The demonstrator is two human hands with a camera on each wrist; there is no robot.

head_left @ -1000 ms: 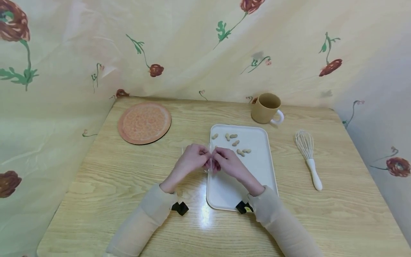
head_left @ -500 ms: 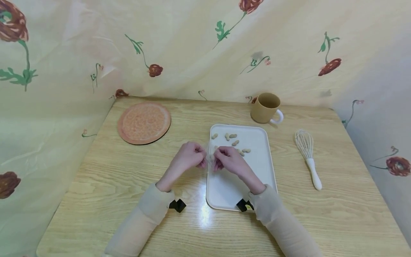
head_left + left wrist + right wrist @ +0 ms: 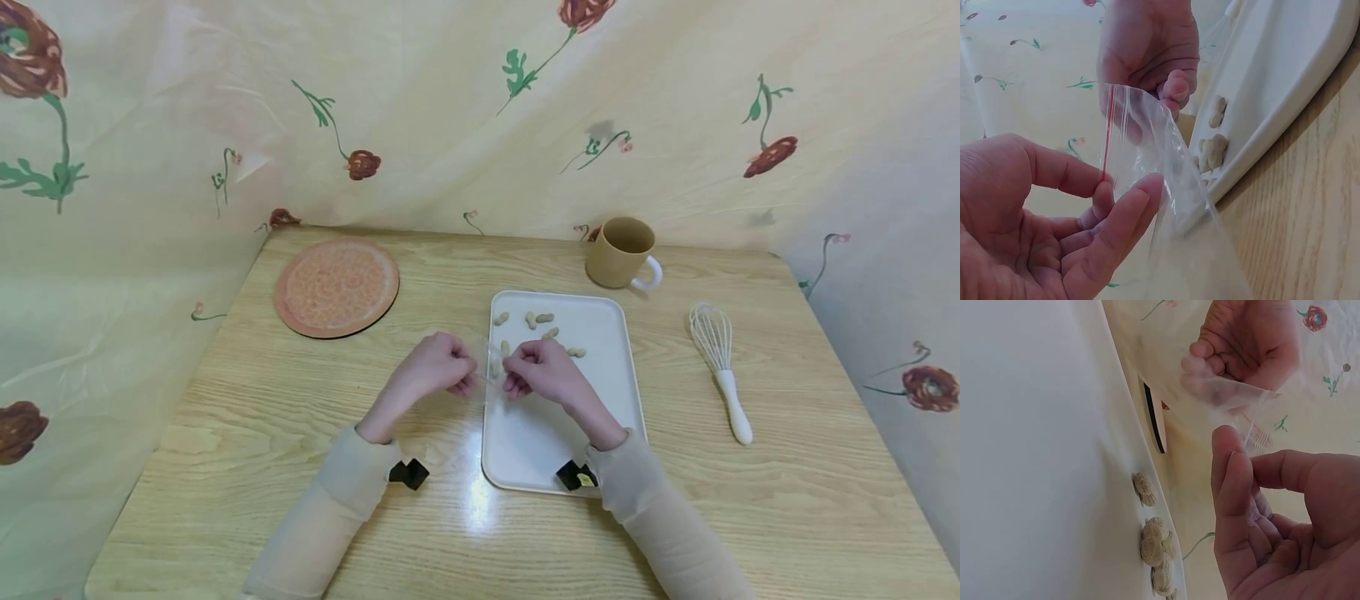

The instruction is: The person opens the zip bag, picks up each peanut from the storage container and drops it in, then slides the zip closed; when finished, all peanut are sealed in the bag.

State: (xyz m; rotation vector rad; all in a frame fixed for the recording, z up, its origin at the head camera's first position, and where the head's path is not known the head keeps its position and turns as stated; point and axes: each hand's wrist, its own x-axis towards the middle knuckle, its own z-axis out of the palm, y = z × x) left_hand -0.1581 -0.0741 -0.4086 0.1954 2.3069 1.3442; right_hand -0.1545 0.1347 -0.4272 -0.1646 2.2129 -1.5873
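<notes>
A clear zip bag [image 3: 1191,187] with a red line along its mouth hangs between my two hands. My left hand [image 3: 438,364] pinches one end of that mouth between thumb and fingers. Opposite it, my right hand [image 3: 549,371] pinches the other end, over the left edge of a white tray [image 3: 536,450]. In the right wrist view the bag's film [image 3: 1235,394] stretches from the right fingertips towards the left hand. Several peanuts in shells [image 3: 545,317] lie in the far half of the tray; the right hand covers some in the head view.
An orange-brown round mat [image 3: 337,287] lies at the back left of the wooden table [image 3: 285,433]. A tan mug [image 3: 618,254] with a white handle stands behind the tray. To the right lies a white whisk [image 3: 723,375]. Flowered cloth hangs behind.
From close together, my hands have drawn apart, the left moving left and the right slightly right. The bag's mouth now spans the gap between them. Tray, mug and whisk stay put.
</notes>
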